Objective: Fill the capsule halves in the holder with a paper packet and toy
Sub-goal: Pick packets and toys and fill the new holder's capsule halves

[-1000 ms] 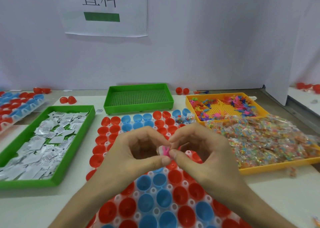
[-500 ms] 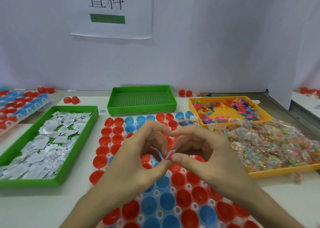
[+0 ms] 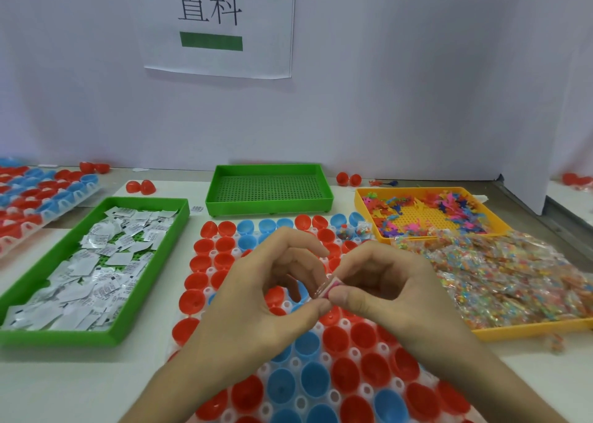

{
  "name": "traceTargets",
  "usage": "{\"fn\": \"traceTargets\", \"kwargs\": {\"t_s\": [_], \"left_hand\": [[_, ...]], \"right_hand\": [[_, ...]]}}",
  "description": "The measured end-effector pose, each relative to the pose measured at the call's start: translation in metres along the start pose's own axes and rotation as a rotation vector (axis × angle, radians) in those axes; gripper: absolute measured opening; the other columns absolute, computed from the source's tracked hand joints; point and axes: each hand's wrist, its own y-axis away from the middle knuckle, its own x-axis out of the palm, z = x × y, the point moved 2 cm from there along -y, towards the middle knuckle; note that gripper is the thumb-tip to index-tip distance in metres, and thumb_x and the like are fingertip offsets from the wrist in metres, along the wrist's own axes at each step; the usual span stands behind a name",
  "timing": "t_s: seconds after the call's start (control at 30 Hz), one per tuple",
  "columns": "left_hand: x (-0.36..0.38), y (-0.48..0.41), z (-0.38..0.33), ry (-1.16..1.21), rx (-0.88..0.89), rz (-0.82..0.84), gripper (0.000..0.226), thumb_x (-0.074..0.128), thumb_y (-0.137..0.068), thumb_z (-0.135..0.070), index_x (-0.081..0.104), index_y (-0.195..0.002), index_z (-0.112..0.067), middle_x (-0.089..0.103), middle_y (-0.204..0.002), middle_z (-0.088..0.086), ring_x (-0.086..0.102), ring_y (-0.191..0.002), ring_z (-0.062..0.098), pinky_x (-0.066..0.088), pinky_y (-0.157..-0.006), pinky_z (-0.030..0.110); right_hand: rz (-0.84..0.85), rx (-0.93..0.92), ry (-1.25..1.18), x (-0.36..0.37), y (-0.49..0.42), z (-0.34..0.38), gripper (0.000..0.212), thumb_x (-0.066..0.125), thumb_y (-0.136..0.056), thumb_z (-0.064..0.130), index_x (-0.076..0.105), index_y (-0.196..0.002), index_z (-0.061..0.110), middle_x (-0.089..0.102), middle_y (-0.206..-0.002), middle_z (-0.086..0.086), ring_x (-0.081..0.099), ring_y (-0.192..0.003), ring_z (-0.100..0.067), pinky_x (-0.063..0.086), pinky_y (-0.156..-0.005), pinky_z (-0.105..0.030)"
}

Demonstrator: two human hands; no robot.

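Both hands meet above the middle of the holder (image 3: 295,363), and each grip is clenched on the same little packet (image 3: 327,288). The left hand (image 3: 256,294) pinches its near edge between thumb and forefinger, and the right hand (image 3: 385,297) pinches the other edge the same way. The packet shows pink through clear film, so I judge it a bagged toy rather than a paper slip; what is inside is too small to tell. It hangs above the red and blue capsule halves (image 3: 308,345), touching none of them, and nearly all the cups in view look unfilled.

It should handle as a very light, thin and floppy thing, with slick, crinkly film that may slide between dry fingers. The sealed edges are the best place to take hold, leaving the soft middle free to fold. Once folded it will likely spring back open, so it wants a gentle press into the cup. The paper packets (image 3: 96,268) lie in the green tray (image 3: 150,281) on the bench to the left; flat and light, they may cling together, so lift one by a corner
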Motion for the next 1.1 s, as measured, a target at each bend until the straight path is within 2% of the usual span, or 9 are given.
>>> {"fn": "traceTargets", "kwargs": {"t_s": [0.2, 0.33, 0.43, 0.57, 0.67, 0.8, 0.93, 1.0, 1.1], "left_hand": [[-0.004, 0.0, 0.004, 0.011, 0.035, -0.043, 0.034, 0.077, -0.082, -0.013, 0.063, -0.109, -0.029, 0.071, -0.093, 0.002, 0.07, -0.086, 0.024, 0.053, -0.076, 0.025], [-0.018, -0.002, 0.004, -0.034, 0.068, -0.214, 0.017, 0.069, -0.082, -0.023, 0.067, -0.096, -0.033, 0.071, -0.086, -0.001, 0.068, -0.076, 0.019, 0.055, -0.07, 0.028], [-0.028, -0.005, 0.008, -0.075, 0.044, -0.357, 0.005, 0.069, -0.082, -0.021, 0.068, -0.086, -0.024, 0.067, -0.075, 0.0, 0.061, -0.066, 0.025, 0.052, -0.061, 0.036], [-0.037, -0.004, 0.016, -0.099, -0.009, -0.468, 0.011, 0.068, -0.086, -0.009, 0.068, -0.083, -0.019, 0.06, -0.064, 0.008, 0.055, -0.059, 0.03, 0.046, -0.055, 0.037], [-0.043, -0.005, 0.02, -0.131, -0.028, -0.501, 0.016, 0.069, -0.086, -0.003, 0.068, -0.081, -0.018, 0.063, -0.067, 0.005, 0.057, -0.06, 0.029, 0.048, -0.056, 0.036], [-0.062, -0.009, 0.027, -0.286, -0.073, -0.57, 0.029, 0.069, -0.086, 0.003, 0.067, -0.078, -0.025, 0.069, -0.076, -0.01, 0.063, -0.065, 0.01, 0.051, -0.061, 0.021], [-0.095, -0.007, 0.044, -0.474, -0.223, -0.645, 0.022, 0.067, -0.087, -0.002, 0.07, -0.083, -0.024, 0.07, -0.083, -0.017, 0.063, -0.077, 0.001, 0.046, -0.064, 0.01], [-0.108, -0.002, 0.054, -0.579, -0.305, -0.663, 0.021, 0.066, -0.088, -0.006, 0.071, -0.088, -0.026, 0.071, -0.094, -0.016, 0.062, -0.084, 0.003, 0.047, -0.073, 0.018], [-0.121, 0.006, 0.069, -0.842, -0.463, -0.639, 0.022, 0.065, -0.089, -0.013, 0.072, -0.105, -0.026, 0.07, -0.118, -0.001, 0.058, -0.11, 0.024, 0.047, -0.095, 0.046]], "right_hand": [[-0.054, -0.01, 0.026, -0.005, -0.006, 0.002, 0.015, 0.079, -0.072, 0.01, 0.076, -0.087, 0.009, 0.076, -0.082, -0.01, 0.074, -0.077, -0.017, 0.056, -0.071, -0.02], [-0.17, 0.0, 0.039, -0.019, -0.02, 0.009, 0.016, 0.078, -0.069, 0.01, 0.076, -0.084, 0.005, 0.077, -0.08, -0.008, 0.073, -0.074, -0.014, 0.057, -0.071, -0.019], [-0.24, -0.019, 0.3, -0.032, -0.041, 0.012, 0.012, 0.082, -0.074, 0.009, 0.077, -0.084, 0.01, 0.077, -0.079, 0.003, 0.072, -0.074, -0.005, 0.054, -0.069, -0.014], [-0.219, -0.031, 0.752, -0.037, -0.075, -0.001, 0.01, 0.084, -0.076, 0.015, 0.078, -0.075, 0.023, 0.074, -0.072, 0.011, 0.067, -0.072, 0.0, 0.046, -0.068, -0.01], [-0.202, 0.01, 0.86, -0.034, -0.091, -0.021, 0.013, 0.083, -0.075, 0.02, 0.076, -0.07, 0.03, 0.072, -0.071, 0.014, 0.065, -0.073, -0.003, 0.052, -0.08, -0.03], [-0.218, 0.012, 1.043, -0.033, -0.105, -0.04, 0.026, 0.082, -0.076, 0.031, 0.064, -0.062, 0.043, 0.061, -0.063, 0.027, 0.058, -0.075, -0.001, 0.043, -0.093, -0.042], [-0.214, -0.004, 1.176, -0.031, -0.113, -0.049, 0.021, 0.08, -0.078, 0.034, 0.065, -0.066, 0.041, 0.064, -0.07, 0.024, 0.058, -0.084, -0.004, 0.018, -0.079, -0.03], [-0.202, -0.009, 1.215, -0.03, -0.115, -0.05, 0.018, 0.08, -0.078, 0.035, 0.066, -0.068, 0.04, 0.066, -0.072, 0.023, 0.057, -0.086, -0.005, 0.013, -0.073, -0.03], [-0.178, -0.013, 1.225, -0.028, -0.113, -0.053, 0.015, 0.079, -0.077, 0.036, 0.068, -0.068, 0.039, 0.069, -0.075, 0.022, 0.058, -0.086, -0.004, 0.012, -0.072, -0.031]]}}
